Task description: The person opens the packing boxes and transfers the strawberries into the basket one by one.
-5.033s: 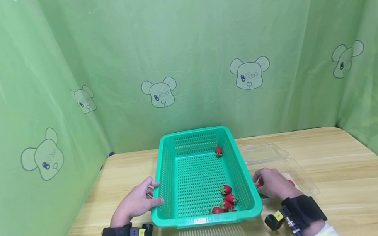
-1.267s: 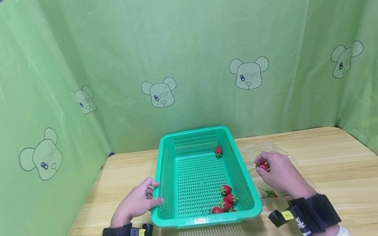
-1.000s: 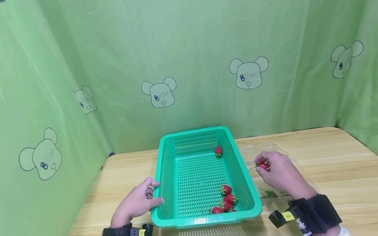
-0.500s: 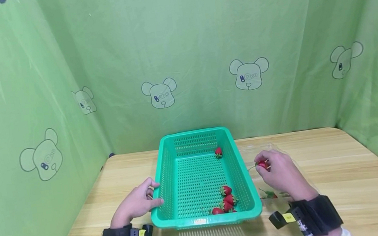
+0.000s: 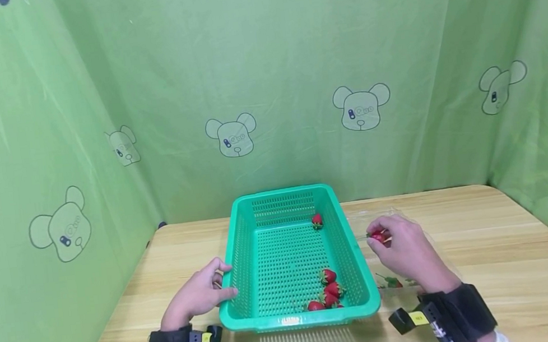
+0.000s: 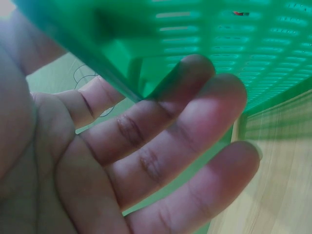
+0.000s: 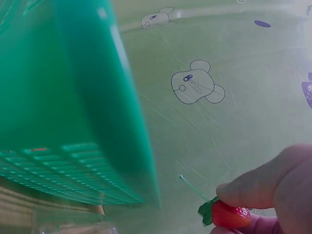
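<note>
A green plastic basket (image 5: 296, 319) stands mid-table, with several red strawberries (image 5: 327, 275) along its right side and near corner. My left hand (image 5: 201, 291) grips its left rim, thumb over the top and fingers against the outer wall; in the left wrist view the fingers (image 6: 219, 97) show below the rim. Just right of the basket, my right hand (image 5: 404, 243) pinches a strawberry (image 7: 226, 214) between thumb and fingers. Its green leaves and long stem point left toward the basket. Below that hand, a clear plastic box (image 5: 437, 251) holds more strawberries (image 5: 394, 282), partly hidden by the wrist.
The box's clear lid (image 5: 358, 218) lies folded back at the far side, beside the basket. Green curtains (image 5: 289, 79) with bear-head drawings hang behind and on both sides of the wooden table (image 5: 508, 268).
Five seconds ago my right hand was down in the clear box; it has since come up holding a strawberry. Lately it has shifted slightly up and left. My left hand has stayed put.
</note>
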The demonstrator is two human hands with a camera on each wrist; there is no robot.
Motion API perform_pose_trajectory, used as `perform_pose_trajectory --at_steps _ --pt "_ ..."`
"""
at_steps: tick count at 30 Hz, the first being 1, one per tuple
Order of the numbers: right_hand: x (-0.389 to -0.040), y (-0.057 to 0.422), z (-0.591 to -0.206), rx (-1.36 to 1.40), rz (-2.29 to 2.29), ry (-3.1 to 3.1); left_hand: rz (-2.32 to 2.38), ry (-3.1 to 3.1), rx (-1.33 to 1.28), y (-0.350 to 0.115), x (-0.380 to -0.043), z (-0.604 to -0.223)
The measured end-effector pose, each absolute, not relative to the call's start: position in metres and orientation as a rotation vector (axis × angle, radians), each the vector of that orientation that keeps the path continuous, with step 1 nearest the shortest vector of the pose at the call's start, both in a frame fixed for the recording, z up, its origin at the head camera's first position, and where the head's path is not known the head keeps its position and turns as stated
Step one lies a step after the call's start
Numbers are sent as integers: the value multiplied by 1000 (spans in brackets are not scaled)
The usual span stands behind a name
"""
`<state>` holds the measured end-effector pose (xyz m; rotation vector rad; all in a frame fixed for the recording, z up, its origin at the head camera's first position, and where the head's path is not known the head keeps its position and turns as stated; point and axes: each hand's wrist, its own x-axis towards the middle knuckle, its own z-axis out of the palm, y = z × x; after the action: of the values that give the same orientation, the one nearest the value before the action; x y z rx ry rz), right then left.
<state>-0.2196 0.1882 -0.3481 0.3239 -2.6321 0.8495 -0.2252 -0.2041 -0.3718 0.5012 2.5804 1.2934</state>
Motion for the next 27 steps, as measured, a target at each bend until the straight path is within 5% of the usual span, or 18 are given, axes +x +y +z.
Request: perform_pose_trajectory --at_steps 27 --pt "-218 171 -353 394 894 -2622 1281 2593 499 -204 -225 -370"
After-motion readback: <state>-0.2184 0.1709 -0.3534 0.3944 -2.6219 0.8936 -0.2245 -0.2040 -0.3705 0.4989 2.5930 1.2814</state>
